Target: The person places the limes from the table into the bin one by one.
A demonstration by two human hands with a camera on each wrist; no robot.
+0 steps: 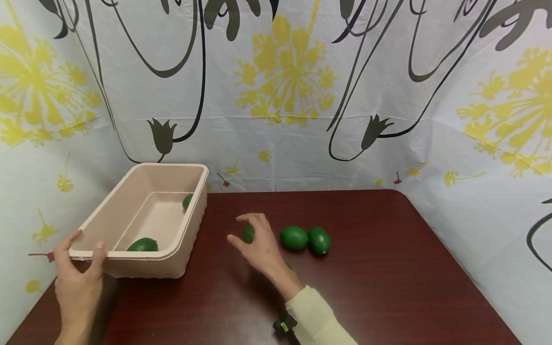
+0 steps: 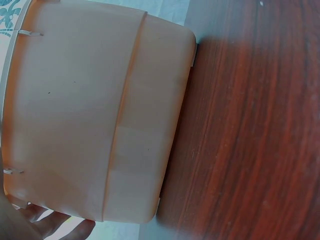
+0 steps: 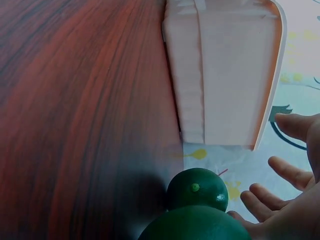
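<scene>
1. Bench [image 1: 388, 287]: the dark red-brown surface in front of you carries the bin and the loose limes.
2. Right sleeve [image 1: 319, 318]: pale yellow-green, it covers your forearm at the near edge of the head view. A small black device [image 1: 282, 325] shows beside the cuff.
3. Left hand [image 1: 79, 282]: you grip the bin [image 1: 183, 261] at its near left corner. Your thumb lies over the near rim; your other fingers are partly hidden by the bin in the left wrist view.
4. Green sliver [image 1: 288, 265]: it shows just beside your right wrist; too little is visible to identify it.
5. Right hand [image 1: 260, 251]: your thumb and fingers are spread well apart in a curve and have hold of nothing. The right wrist view shows gaps between the fingers.
6. First lime [image 1: 248, 234]: it appears between your right thumb and index finger in the head view, partly covered by the hand.
7. Lime pair [image 1: 295, 238]: two whole limes lie side by side, touching, to the right of your right hand.
8. Bin contents: the near lime [image 1: 143, 245] lies behind the near rim; the far lime [image 1: 187, 201] is partly hidden by the right wall.
9. Backdrop [image 1: 302, 158]: white cloth with yellow and grey plant prints stands behind the bench.
</scene>
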